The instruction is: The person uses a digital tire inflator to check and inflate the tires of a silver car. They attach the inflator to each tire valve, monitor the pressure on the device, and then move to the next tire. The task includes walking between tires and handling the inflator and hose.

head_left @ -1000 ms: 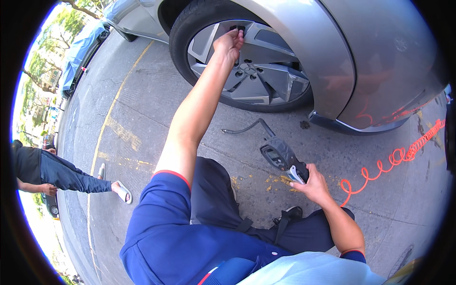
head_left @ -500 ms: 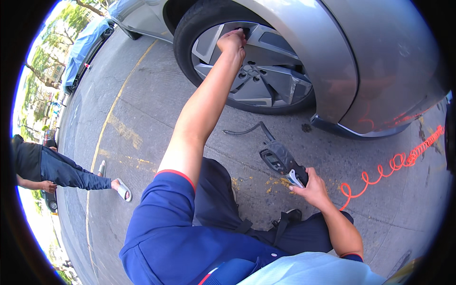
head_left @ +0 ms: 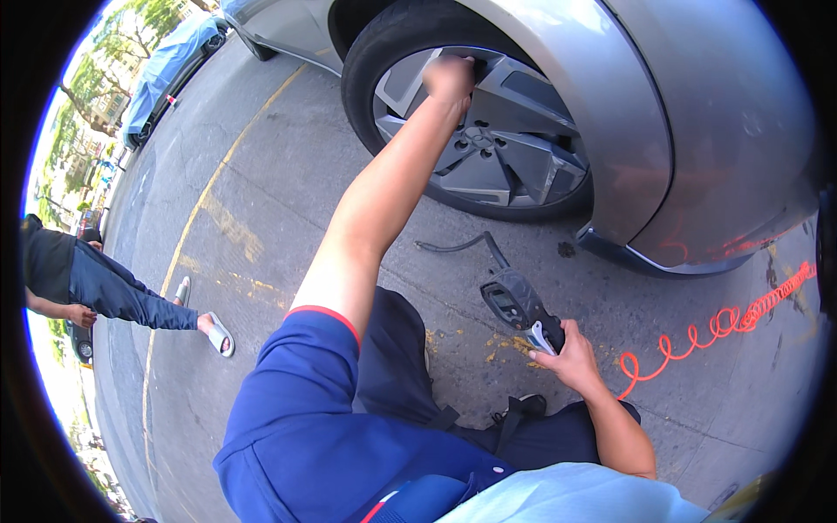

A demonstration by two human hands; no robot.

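Observation:
My left hand (head_left: 450, 81) reaches to the upper part of a grey alloy wheel (head_left: 514, 148) on a silver car. Its fingers are drawn together at a dark gap between two spokes; the hand is blurred and whatever it pinches is hidden. The black tyre (head_left: 353, 96) rings the rim. My right hand (head_left: 575, 356) is closed around the handle of a tire inflator gun (head_left: 514, 301), which has a small display and a silver lever. From the gun's far end a short black hose (head_left: 462, 244) curves left, its tip attached to nothing.
A coiled orange air hose (head_left: 697, 340) stretches along the ground on the right, below the car's bumper (head_left: 741, 200). On the left stands a person (head_left: 113, 279) in dark trousers and grey slides. A yellow line (head_left: 196, 200) crosses the pavement; a blue-covered car (head_left: 166, 78) is parked beyond.
The view has shifted, so the wheel and car sit slightly lower and further right. My left hand stays at the same part of the rim. The inflator gun remains in my right hand.

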